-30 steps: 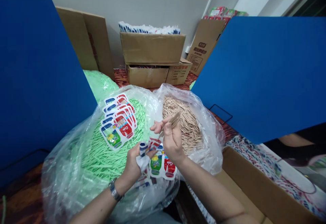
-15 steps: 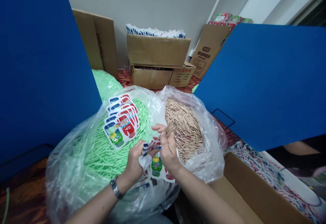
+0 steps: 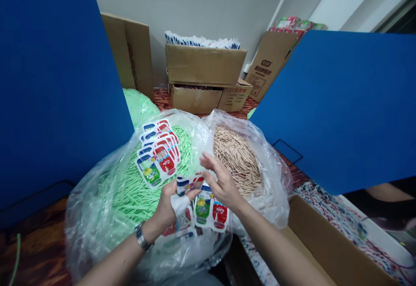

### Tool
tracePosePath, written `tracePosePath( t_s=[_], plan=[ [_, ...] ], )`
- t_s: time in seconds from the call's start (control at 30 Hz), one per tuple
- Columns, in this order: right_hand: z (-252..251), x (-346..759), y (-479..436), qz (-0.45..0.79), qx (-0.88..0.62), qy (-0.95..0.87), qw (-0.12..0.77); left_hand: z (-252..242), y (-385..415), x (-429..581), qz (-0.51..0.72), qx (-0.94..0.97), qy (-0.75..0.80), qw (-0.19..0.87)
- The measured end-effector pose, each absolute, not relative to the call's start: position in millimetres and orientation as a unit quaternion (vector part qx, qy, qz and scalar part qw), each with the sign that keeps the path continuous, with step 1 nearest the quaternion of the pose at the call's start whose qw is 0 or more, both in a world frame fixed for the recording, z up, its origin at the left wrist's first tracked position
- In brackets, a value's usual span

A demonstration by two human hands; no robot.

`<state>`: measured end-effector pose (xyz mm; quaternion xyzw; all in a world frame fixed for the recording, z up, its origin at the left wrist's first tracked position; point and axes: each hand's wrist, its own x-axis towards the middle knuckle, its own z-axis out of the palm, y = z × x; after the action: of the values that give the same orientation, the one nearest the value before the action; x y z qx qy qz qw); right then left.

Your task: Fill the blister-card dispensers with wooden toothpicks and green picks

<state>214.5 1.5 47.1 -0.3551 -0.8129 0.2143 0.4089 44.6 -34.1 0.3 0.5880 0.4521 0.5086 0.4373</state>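
Observation:
My left hand (image 3: 166,210) is closed around a small printed packet (image 3: 190,183), bent and tilted, with thin sticks seemingly showing at its red side. Just right of it, my right hand (image 3: 224,186) has its fingers spread and nothing in them. Below the hands lies a flat packet (image 3: 212,209) printed with a green Sprite jar and a red Cola jar. Several similar packets (image 3: 158,158) overlap on a heap of thin green sticks (image 3: 133,201) in a clear plastic bag (image 3: 94,216). Brown sticks (image 3: 236,160) fill another clear bag (image 3: 276,177) on the right.
Blue panels flank me on the left (image 3: 61,95) and right (image 3: 341,108). Ahead stands a cardboard box (image 3: 206,65) full of packets, on top of another box (image 3: 196,99). An opened carton (image 3: 338,238) is at lower right, beside a red, white and blue patterned surface (image 3: 344,216).
My right hand held a bundle of brown sticks at the packet; now its fingers are spread and hold none. My left hand still grips the packet. The view has shifted slightly.

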Motion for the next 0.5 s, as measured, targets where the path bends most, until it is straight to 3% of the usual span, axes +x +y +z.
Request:
tracePosePath(
  t_s=[0.27, 0.5],
  plan=[
    [42.9, 214.8, 23.2, 0.16, -0.37, -0.841, 0.361, 3.8, -30.6, 17.7, 0.534, 0.506, 0.487, 0.471],
    [58.6, 172.1, 35.7, 0.047, -0.259, -0.904, 0.336, 19.1, -27.8, -7.0, 0.489, 0.622, 0.508, 0.34]
  ],
)
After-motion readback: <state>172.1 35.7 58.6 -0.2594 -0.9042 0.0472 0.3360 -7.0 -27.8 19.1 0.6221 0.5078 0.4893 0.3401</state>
